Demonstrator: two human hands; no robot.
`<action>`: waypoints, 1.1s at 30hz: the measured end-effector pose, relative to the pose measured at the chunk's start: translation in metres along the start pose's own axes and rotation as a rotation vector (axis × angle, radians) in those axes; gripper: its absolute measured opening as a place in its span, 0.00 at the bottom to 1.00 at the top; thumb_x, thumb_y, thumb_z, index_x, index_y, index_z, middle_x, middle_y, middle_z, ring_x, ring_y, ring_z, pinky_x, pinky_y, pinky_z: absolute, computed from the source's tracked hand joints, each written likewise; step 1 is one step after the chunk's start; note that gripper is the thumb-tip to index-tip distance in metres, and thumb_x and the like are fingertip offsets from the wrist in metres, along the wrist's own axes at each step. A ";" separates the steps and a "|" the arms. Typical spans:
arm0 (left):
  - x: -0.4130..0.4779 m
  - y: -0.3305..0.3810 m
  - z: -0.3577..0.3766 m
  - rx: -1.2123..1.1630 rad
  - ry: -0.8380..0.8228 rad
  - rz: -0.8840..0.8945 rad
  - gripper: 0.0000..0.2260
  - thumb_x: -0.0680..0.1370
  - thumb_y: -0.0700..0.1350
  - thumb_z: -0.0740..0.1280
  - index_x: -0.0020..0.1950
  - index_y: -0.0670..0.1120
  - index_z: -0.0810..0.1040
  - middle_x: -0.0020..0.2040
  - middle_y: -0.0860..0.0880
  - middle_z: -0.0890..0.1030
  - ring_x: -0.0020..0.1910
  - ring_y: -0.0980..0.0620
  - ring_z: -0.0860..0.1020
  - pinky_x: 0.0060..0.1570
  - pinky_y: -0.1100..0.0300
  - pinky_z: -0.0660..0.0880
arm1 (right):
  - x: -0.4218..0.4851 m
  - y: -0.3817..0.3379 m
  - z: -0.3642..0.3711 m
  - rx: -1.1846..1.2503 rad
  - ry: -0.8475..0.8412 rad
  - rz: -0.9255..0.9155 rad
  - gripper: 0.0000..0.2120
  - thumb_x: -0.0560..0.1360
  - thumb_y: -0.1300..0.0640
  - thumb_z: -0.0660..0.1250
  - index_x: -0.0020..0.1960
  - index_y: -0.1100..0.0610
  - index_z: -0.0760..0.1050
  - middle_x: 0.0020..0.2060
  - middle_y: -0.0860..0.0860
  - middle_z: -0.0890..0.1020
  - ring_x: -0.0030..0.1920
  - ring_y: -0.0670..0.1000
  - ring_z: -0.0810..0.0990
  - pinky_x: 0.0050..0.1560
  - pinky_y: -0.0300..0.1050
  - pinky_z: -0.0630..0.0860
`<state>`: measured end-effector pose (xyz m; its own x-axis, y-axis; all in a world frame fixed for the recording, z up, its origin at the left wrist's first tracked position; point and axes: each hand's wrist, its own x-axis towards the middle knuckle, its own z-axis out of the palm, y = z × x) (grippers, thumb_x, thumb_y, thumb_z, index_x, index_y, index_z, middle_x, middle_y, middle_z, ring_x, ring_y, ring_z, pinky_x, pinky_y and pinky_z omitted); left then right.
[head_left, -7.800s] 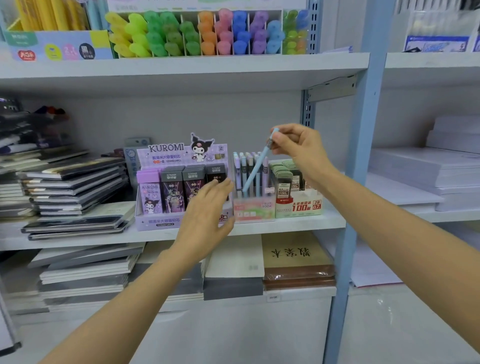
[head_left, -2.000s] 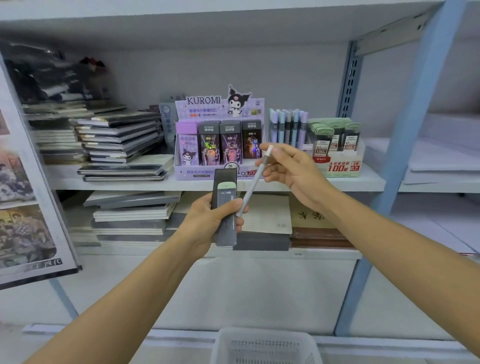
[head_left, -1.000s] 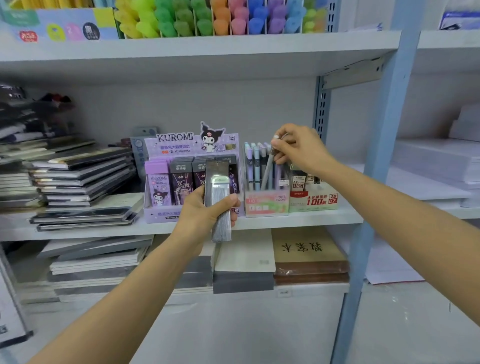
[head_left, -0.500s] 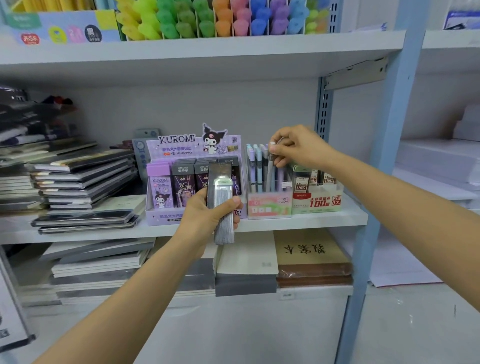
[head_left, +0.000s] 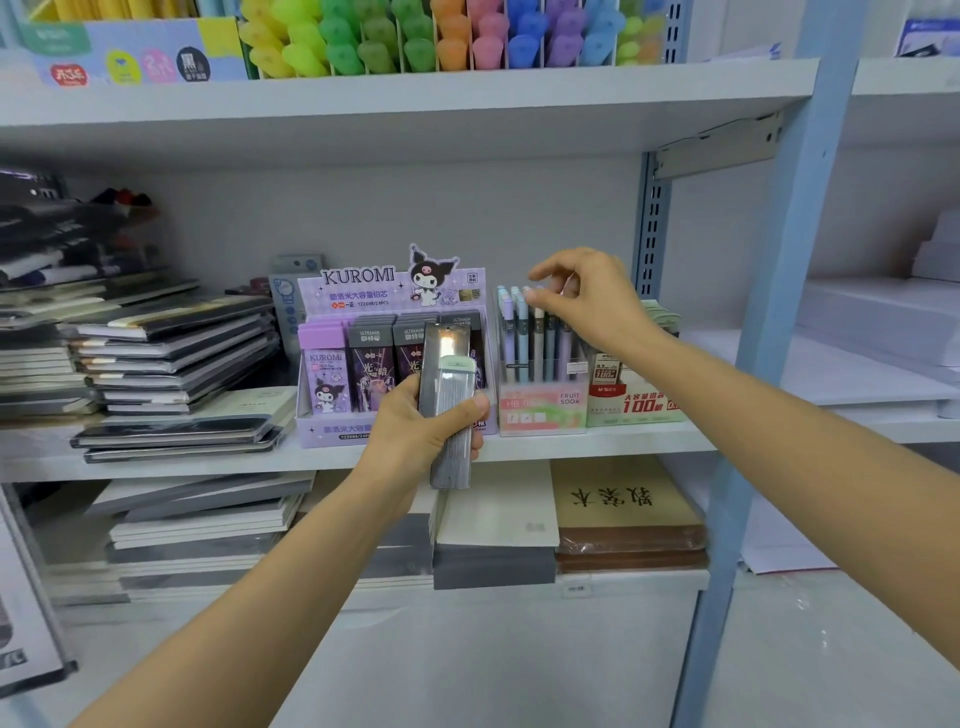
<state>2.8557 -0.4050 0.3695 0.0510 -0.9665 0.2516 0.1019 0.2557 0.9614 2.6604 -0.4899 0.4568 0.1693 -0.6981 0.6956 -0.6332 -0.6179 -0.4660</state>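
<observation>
I have my left hand (head_left: 410, 428) wrapped round the lead pack (head_left: 449, 379), thumb across its front and the other fingers behind it. The pack stands upright in front of the Kuromi display (head_left: 363, 296), clear of the shelf (head_left: 597, 446) and not touching any box that I can make out.

My right hand (head_left: 589, 304) hangs over the pencil box (head_left: 543, 413). Its fingers (head_left: 543, 297) are loosely spread, with thumb and forefinger apart just above the caps of the pencils (head_left: 519, 332), and they grip nothing. Whether a fingertip brushes a cap I cannot tell from this angle.

As I read it, the pencil side of the job is settled: every pencil I can see stands upright in its box and my right hand is empty. The pack is the open matter. It is out of its display and in my grip, so it has yet to go somewhere, either back into a slot or away with me. Nothing here tells me which.

The refill carton (head_left: 636, 402) sits touching the pencil box on its right, partly behind my wrist. Stacked notebooks (head_left: 171, 358) fill the left of the shelf, and highlighters (head_left: 415, 41) line the shelf above.
</observation>
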 end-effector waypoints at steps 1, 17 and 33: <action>-0.001 0.000 0.001 0.004 -0.003 0.008 0.18 0.71 0.39 0.75 0.59 0.40 0.74 0.42 0.41 0.83 0.31 0.49 0.80 0.34 0.56 0.79 | -0.006 -0.004 0.000 0.098 -0.002 0.010 0.08 0.73 0.52 0.72 0.50 0.53 0.80 0.38 0.45 0.78 0.34 0.39 0.73 0.38 0.30 0.69; -0.010 0.005 0.022 -0.034 -0.014 -0.015 0.15 0.70 0.41 0.75 0.54 0.44 0.77 0.44 0.45 0.85 0.38 0.49 0.83 0.36 0.56 0.80 | -0.060 -0.011 0.009 0.652 -0.234 0.158 0.08 0.74 0.62 0.71 0.53 0.58 0.80 0.40 0.53 0.83 0.30 0.41 0.78 0.32 0.34 0.75; -0.001 0.007 0.069 -0.019 -0.105 -0.060 0.07 0.81 0.45 0.64 0.57 0.44 0.74 0.43 0.45 0.86 0.38 0.49 0.84 0.37 0.56 0.82 | -0.050 0.056 -0.081 0.638 -0.085 0.145 0.07 0.74 0.52 0.70 0.43 0.55 0.81 0.32 0.47 0.81 0.28 0.44 0.72 0.27 0.33 0.70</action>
<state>2.7878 -0.4035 0.3834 -0.0598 -0.9769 0.2051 0.1209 0.1969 0.9729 2.5554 -0.4605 0.4395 0.1920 -0.8005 0.5677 -0.0867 -0.5901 -0.8027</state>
